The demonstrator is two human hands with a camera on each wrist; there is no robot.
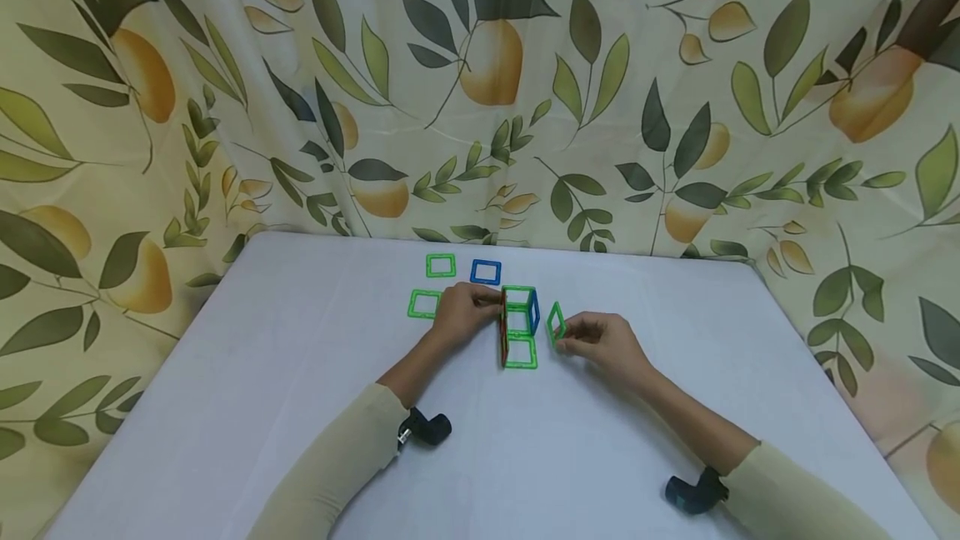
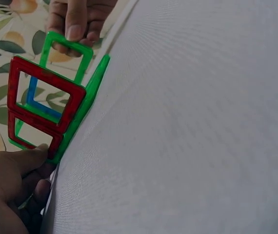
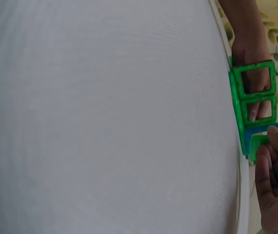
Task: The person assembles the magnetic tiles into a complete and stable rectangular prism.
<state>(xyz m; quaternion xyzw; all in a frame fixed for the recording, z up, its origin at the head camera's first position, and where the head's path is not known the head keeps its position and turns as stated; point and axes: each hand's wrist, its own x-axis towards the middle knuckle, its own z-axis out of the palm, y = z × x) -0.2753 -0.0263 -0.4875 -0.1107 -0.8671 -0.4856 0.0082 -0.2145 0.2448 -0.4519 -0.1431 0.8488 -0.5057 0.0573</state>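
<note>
Square-framed magnetic tiles form a small standing structure in the middle of the table. Its left side is an upright wall of red tiles (image 2: pixel 46 73); green tiles (image 1: pixel 521 367) make its base and a blue tile (image 1: pixel 534 312) stands at its right. My left hand (image 1: pixel 463 315) grips the far end of the red wall, the thumb against a tile's edge in the left wrist view. Just right of the structure, my right hand (image 1: pixel 606 346) pinches a green square tile (image 1: pixel 551 314) between thumb and fingers, tilted upright. That tile is apart from the blue one in the head view.
Loose tiles lie flat behind and left of the structure: a green one (image 1: pixel 441 275), a blue one (image 1: pixel 486 282) and another green one (image 1: pixel 412 305) partly behind my left hand. A white cloth covers the table (image 1: pixel 480 457). A leaf-and-fruit patterned curtain (image 1: pixel 585 132) hangs beyond its far edge.
</note>
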